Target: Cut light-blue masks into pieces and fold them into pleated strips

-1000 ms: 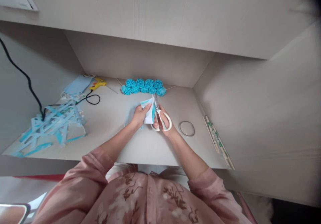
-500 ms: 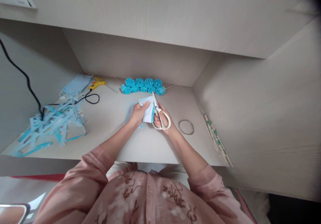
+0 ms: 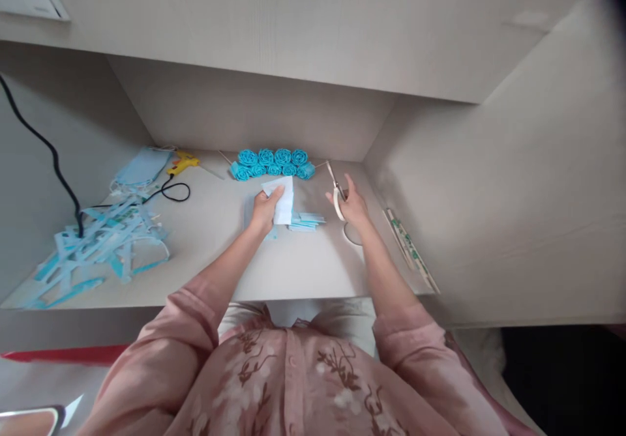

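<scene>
My left hand point(image 3: 265, 210) is closed on a folded piece of white and pale blue face-mask fabric point(image 3: 284, 203), thumb on top. To the right, my right hand point(image 3: 354, 206) has white-handled scissors point(image 3: 336, 195) at its thumb side. They are turned nearly edge-on, tips pointing away from me; the index finger is stretched out and the grip looks loose. Between the hands, small light blue fabric pieces point(image 3: 306, 221) lie on the table. Under the left hand, a flat blue sheet point(image 3: 249, 211) is partly covered.
Rolled blue fabric roses point(image 3: 274, 163) stand in rows at the back. At left are a yellow glue gun point(image 3: 183, 161), stacked face masks point(image 3: 143, 167) and a heap of cut strips point(image 3: 105, 237). A wire ring point(image 3: 351, 234) and thin sticks point(image 3: 411, 250) lie at right.
My right hand has moved right with the scissors, away from the fabric. Light blue pieces now show on the table where that hand was. The left hand keeps its fabric.
</scene>
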`<state>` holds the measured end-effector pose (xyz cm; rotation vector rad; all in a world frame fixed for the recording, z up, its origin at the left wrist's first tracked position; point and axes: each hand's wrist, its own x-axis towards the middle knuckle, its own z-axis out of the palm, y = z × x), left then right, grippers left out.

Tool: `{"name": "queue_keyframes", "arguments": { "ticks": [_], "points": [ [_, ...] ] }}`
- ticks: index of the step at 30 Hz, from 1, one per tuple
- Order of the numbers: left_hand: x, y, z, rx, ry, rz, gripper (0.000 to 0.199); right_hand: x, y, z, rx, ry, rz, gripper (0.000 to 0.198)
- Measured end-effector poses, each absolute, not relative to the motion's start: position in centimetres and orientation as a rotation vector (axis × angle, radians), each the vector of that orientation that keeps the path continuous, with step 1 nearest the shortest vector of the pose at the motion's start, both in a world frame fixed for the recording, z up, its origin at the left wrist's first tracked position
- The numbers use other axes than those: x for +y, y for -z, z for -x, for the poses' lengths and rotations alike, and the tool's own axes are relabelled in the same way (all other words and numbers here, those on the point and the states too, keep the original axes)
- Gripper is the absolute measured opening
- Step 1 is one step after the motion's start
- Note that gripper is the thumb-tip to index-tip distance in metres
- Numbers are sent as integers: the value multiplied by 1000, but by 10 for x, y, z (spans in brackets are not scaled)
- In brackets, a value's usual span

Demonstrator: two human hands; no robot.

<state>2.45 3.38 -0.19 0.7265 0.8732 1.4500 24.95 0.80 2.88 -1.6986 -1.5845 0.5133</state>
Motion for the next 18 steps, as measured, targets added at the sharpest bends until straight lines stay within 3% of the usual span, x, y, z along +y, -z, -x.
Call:
{"name": "queue_keyframes", "arguments": {
  "ticks": [4, 10, 14, 18],
  "points": [
    [32, 0, -27, 848, -1439, -732, 60, -11, -30, -285, -1905, -125, 2251, 70],
    [26, -6, -29, 765, -1430, -831, 58, -39, -41, -287, -2137, 17, 2384, 57],
    [23, -7, -29, 761, -1418, -904, 54, -42, -69, -250, -2216, 108, 1997, 53],
    [18, -7, -32, 745, -1388, -975, 52, -30, -90, -208, -2218, -157, 1347, 54]
  ]
}}
